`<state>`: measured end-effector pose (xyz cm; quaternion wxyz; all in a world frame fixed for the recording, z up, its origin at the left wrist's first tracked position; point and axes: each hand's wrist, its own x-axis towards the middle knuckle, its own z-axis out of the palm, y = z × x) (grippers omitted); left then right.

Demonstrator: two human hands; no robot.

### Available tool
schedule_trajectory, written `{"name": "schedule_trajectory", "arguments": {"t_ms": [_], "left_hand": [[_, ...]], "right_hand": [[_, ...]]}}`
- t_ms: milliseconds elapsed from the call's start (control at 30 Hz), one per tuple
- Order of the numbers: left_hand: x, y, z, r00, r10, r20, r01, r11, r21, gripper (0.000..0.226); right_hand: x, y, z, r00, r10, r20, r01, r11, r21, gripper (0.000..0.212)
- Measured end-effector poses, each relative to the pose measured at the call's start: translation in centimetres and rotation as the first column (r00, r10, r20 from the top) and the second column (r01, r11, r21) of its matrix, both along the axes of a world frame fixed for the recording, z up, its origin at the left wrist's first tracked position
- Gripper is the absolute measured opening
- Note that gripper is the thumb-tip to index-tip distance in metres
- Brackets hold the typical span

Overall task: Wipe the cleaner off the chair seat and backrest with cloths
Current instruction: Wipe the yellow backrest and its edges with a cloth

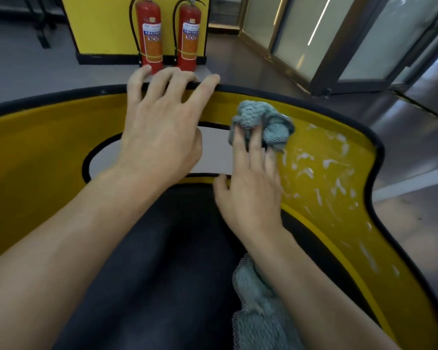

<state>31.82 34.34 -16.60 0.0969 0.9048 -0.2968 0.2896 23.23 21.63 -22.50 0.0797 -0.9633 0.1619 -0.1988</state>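
Judging by the yellow backrest [36, 160], the wiping is partly done. The stretch out beyond the left hand [159, 137] looks plain and free of streaks, while white smears of cleaner [326, 168] still cover the surface just to the outer side of the right hand [250, 193] and run down the curve beside that forearm. That patch is what remains, and so, probably, does the dark seat [162, 274], though no cleaner can be made out on it. The left hand steadies the chair, its fingers hooked over the black rim [263, 93] at the top and its palm lying across the cut-out [213, 152] in the backrest, so it grasps the backrest itself. The right hand lies flat against the backrest, its fingers straight and reaching upward, and presses a bunched blue-grey cloth [263, 120] under its fingertips. The thumb sticks out to the inner side, away from the cloth, so the hand presses rather than pinches. The cloth touches the backrest just below the rim, right at the edge of the smeared area. A second cloth [258, 299] lies on the seat beneath the right forearm, with no fingers on it. Beyond the left fingertips stand two red fire extinguishers [149, 34] on the floor.
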Motion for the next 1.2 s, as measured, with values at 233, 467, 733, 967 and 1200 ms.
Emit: {"name": "schedule_trajectory", "arguments": {"t_ms": [233, 467, 733, 967, 1200], "left_hand": [[-0.1, -0.1, 0.3, 1.000, -0.009, -0.023, 0.009, 1.000, 0.008, 0.072], [-1.5, -4.1, 0.5, 0.996, -0.065, -0.055, 0.066, 0.998, 0.015, 0.078], [-1.7, -4.5, -0.6, 0.994, -0.107, -0.007, 0.107, 0.994, 0.010, 0.085], [-1.6, -4.4, -0.7, 0.994, -0.110, -0.019, 0.111, 0.993, 0.028, 0.090], [-5.9, -6.9, -5.1, 0.919, -0.382, -0.102, 0.383, 0.924, -0.005, 0.092]], "right_hand": [[-8.9, -6.0, 1.9, 0.964, -0.260, -0.062, 0.264, 0.962, 0.068, 0.087], [-6.8, -4.4, 3.0, 0.951, -0.292, -0.106, 0.303, 0.946, 0.112, 0.086], [-2.8, -2.0, 2.1, 0.961, -0.278, -0.010, 0.276, 0.946, 0.168, 0.091], [-5.7, -4.5, 3.8, 0.987, -0.087, -0.133, 0.089, 0.996, 0.004, 0.071], [-7.0, -7.2, 7.4, 0.970, 0.060, -0.237, -0.077, 0.995, -0.063, 0.067]]}}
